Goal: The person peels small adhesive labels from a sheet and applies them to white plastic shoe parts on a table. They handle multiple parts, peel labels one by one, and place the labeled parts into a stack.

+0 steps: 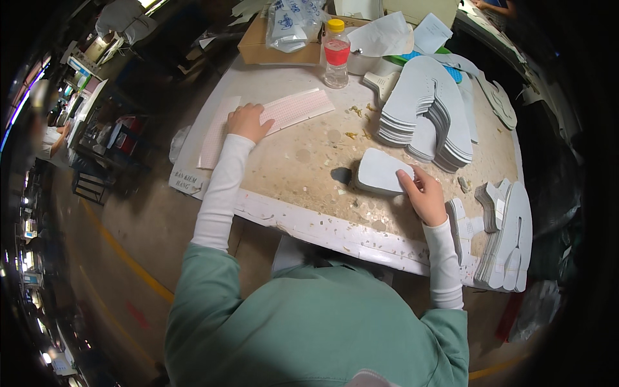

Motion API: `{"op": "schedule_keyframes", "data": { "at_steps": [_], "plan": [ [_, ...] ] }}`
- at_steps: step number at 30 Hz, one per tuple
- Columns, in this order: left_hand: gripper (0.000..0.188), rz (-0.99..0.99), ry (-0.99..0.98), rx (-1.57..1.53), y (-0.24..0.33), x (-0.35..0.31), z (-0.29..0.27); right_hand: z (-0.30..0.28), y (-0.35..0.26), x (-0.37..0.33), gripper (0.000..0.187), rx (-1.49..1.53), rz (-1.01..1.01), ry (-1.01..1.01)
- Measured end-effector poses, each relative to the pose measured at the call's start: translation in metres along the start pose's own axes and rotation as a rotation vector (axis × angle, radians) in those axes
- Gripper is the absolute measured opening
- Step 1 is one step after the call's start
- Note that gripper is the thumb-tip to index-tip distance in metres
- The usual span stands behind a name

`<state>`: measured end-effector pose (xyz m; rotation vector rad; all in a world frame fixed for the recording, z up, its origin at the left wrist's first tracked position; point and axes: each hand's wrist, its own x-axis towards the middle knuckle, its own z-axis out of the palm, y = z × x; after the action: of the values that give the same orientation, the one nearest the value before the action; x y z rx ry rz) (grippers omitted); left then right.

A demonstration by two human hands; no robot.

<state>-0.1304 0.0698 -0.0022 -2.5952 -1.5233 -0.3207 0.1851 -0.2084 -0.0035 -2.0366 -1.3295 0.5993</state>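
My right hand [425, 195] grips the right end of a short stack of light grey cut pieces [382, 170] with rounded corners, low over the table's front half. Its thumb lies on top and the fingers wrap the side. At the left, my left hand [249, 122] rests open on pink-and-white printed strips [298, 111], fingers and thumb apart. One strip runs toward the front left corner, another toward the middle. Beyond my right hand stands a tall stack of curved grey shoe-upper pieces [412, 97].
A clear bottle [336, 58] with a yellow cap stands at the back, beside a cardboard box [253, 44] with plastic bags. More stacked grey pieces [506, 238] lie at the right edge. Scraps litter the worn table [290, 168], which has a dark hole [340, 175].
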Motion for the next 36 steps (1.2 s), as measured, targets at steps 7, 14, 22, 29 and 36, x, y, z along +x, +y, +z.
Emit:
{"op": "schedule_keyframes", "data": {
  "at_steps": [7, 14, 22, 29, 36],
  "plan": [
    [0.028, -0.040, 0.152, -0.338, -0.011, -0.019, 0.011, -0.011, -0.026, -0.023, 0.029, 0.101, -0.311, 0.355],
    [0.013, -0.022, 0.152, -1.112, 0.032, -0.080, -0.075, -0.042, -0.064, -0.036, 0.034, 0.070, -0.559, 0.342],
    [0.016, 0.285, -0.263, -1.316, 0.076, -0.114, -0.118, -0.043, -0.065, -0.029, 0.044, 0.567, -0.414, -0.134],
    [0.025, 0.214, -0.327, -1.196, 0.085, -0.118, -0.113, -0.044, -0.052, -0.038, 0.012, 0.585, -0.311, -0.093],
    [0.015, 0.141, -0.471, -1.263, 0.087, -0.121, -0.117, -0.051, -0.048, -0.046, 0.013, 0.528, -0.288, -0.038]
  ]
}}
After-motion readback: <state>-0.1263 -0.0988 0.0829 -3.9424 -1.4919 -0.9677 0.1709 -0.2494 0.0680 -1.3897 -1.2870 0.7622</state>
